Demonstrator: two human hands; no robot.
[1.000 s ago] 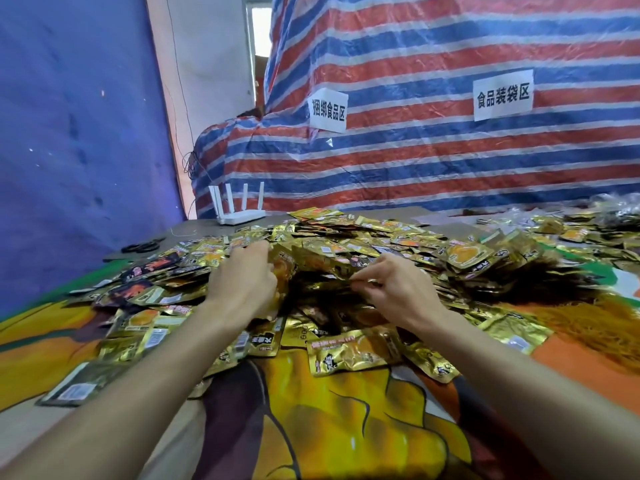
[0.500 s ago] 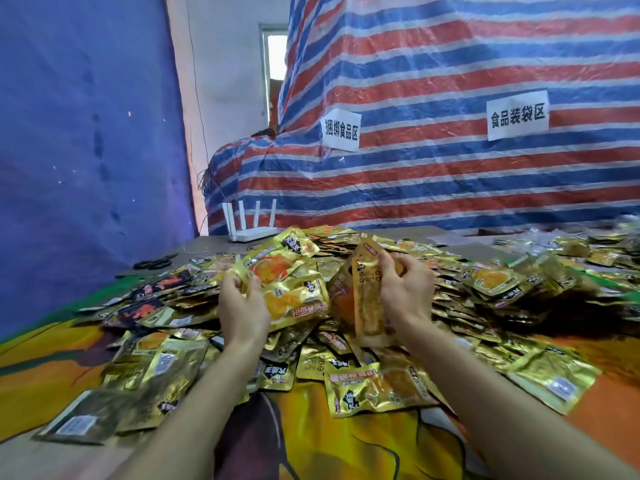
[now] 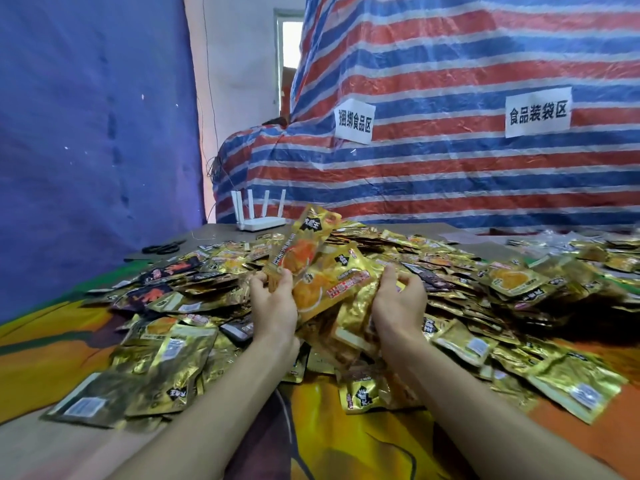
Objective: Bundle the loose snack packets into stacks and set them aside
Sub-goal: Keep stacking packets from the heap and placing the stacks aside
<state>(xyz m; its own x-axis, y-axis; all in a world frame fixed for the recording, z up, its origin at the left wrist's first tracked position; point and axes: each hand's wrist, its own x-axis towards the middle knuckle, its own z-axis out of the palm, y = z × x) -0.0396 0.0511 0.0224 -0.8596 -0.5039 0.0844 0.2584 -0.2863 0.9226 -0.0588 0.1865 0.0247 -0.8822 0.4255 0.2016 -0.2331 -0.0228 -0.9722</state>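
While loose gold snack packets (image 3: 512, 282) are lying heaped across the printed tablecloth (image 3: 346, 445), the left hand (image 3: 273, 306) is pinching a fanned clutch of packets (image 3: 325, 278) just above the heap. The right hand (image 3: 398, 303) is curling its fingers round that clutch's right edge. A white router (image 3: 259, 220) is standing behind, with scissors (image 3: 162, 247) lying further left.

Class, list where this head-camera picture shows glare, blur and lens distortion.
Head view: glare glints on the gold packets; the window is blown out white; packets at the lower left edge look smeared; the wide lens bows the stripes of the tarp.
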